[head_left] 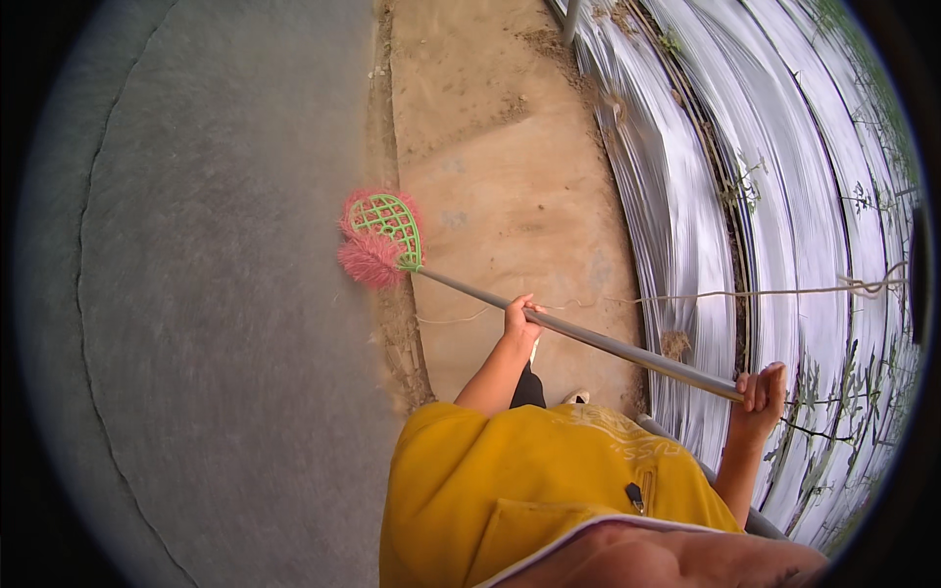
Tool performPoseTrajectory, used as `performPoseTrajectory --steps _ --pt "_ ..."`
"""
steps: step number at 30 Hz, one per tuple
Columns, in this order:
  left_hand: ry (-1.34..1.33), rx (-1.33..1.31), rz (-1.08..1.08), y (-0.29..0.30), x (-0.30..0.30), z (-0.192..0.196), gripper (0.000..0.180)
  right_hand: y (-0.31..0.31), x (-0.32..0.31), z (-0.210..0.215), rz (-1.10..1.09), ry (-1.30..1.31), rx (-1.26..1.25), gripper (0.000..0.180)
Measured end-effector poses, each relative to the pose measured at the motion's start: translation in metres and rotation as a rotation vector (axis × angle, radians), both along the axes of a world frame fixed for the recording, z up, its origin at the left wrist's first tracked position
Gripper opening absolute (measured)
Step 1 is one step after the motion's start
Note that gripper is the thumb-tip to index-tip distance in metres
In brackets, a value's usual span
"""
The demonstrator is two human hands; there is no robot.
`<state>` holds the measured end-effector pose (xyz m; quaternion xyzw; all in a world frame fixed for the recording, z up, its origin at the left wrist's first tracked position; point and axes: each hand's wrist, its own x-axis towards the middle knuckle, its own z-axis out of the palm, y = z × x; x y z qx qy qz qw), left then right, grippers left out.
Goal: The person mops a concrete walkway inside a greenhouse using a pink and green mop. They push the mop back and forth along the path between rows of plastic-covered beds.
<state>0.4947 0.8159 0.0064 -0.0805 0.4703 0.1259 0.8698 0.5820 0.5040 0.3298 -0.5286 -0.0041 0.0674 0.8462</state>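
A long-handled broom [627, 351] with a grey metal handle slants across in front of me. Its head has a green plastic lattice [387, 220] and pink bristles [371, 258]. The head is at the border between grey pavement and brown dirt; whether it touches the ground I cannot tell. My left hand [523, 318] is closed around the middle of the handle. Near the handle's other end, my right hand [763, 397] grips it, close to the right side of my yellow top.
Grey pavement [225, 294] with a long crack lies at left. A packed dirt strip [510, 176] runs ahead. At right, white plastic sheeting [784, 196] covers rows with small green plants. A thin rope [765, 293] crosses the sheeting, and a post [570, 22] stands ahead.
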Motion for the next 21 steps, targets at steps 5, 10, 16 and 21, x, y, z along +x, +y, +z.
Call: performPoseTrajectory --steps 5,10,16,21 --pt "-0.104 -0.067 -0.121 -0.099 0.025 0.049 0.02 -0.107 -0.038 0.036 -0.085 -0.204 0.003 0.027" --pt "-0.22 -0.233 -0.291 -0.204 0.055 0.075 0.019 -0.186 -0.099 0.088 -0.16 -0.41 -0.097 0.025" --pt "-0.241 -0.229 -0.403 -0.276 0.06 0.044 0.019 -0.214 -0.126 0.092 -0.372 -0.325 -0.214 0.024" --pt "-0.002 -0.248 -0.249 -0.242 -0.041 -0.031 0.019 -0.183 -0.102 0.026 -0.333 -0.049 -0.251 0.025"
